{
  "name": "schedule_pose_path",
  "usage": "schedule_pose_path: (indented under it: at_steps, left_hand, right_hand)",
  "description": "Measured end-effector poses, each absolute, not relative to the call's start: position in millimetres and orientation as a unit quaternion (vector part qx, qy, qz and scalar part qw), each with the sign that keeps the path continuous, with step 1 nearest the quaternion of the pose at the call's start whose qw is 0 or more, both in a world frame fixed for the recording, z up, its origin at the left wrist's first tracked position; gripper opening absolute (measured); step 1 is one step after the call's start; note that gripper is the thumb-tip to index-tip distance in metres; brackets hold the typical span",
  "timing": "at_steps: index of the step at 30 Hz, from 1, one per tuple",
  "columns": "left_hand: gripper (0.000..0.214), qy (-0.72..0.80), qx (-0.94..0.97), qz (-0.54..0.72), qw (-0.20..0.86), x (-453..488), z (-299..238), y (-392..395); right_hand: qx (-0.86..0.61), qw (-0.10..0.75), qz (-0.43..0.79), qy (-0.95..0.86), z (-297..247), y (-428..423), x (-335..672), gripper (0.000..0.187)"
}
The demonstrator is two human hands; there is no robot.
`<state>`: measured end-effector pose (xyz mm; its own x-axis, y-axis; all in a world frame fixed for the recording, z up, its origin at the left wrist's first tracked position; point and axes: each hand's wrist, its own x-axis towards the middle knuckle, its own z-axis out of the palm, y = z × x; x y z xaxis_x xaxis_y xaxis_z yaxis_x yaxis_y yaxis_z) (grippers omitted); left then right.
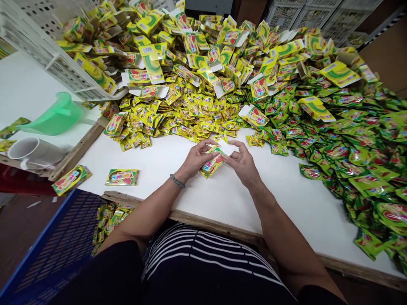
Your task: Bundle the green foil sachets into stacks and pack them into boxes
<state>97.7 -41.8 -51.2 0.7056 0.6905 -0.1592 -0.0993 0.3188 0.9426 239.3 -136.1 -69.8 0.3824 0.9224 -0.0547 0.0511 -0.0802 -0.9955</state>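
Near the middle of the white table, close to its front edge, I saw both bare hands meeting on one small carton, yellow and green with red fruit printed on it. It lay between the two hands and just above the tabletop. Its long axis ran from lower left to upper right, and a white flap stood open at the upper-right end. The left hand, a beaded bracelet on its wrist, pinched the lower-left end, thumb on top and fingers curled beneath. The right hand came in from the opposite side, its fingertips bunched and pressing on the flap end, so that hand was the nearer to the opening. I could not tell whether anything was inside the carton. Beyond the hands lay a heap of yellow sachets, to the right a wide spread of green sachets, and farther back a pile of flat cartons. Two closed cartons rested well to the left, near a blue crate.
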Motion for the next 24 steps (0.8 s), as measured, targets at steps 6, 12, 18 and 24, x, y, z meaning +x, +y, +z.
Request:
schedule_pose_path:
  at_steps: [6,12,18,24]
  left_hand:
    - [0.062,0.312,0.504,0.284,0.754,97.6,-52.0,-41.4]
    - [0.056,0.311,0.491,0.292,0.759,98.3,-54.7,-40.4]
    - [0.054,0.296,0.509,0.276,0.76,98.2,-56.3,-38.8]
    - [0.059,0.276,0.538,0.261,0.753,97.3,-54.2,-41.5]
  right_hand:
    - [-0.623,0.546,0.354,-0.434,-62.7,-136.6,242.9,0.044]
    - [-0.624,0.559,0.309,-0.45,-57.1,-136.9,237.7,0.036]
    - [-0.584,0.619,0.426,-0.31,-67.7,-132.0,240.1,0.032]
    - [-0.592,0.605,0.446,-0.291,-67.8,-134.4,247.3,0.029]
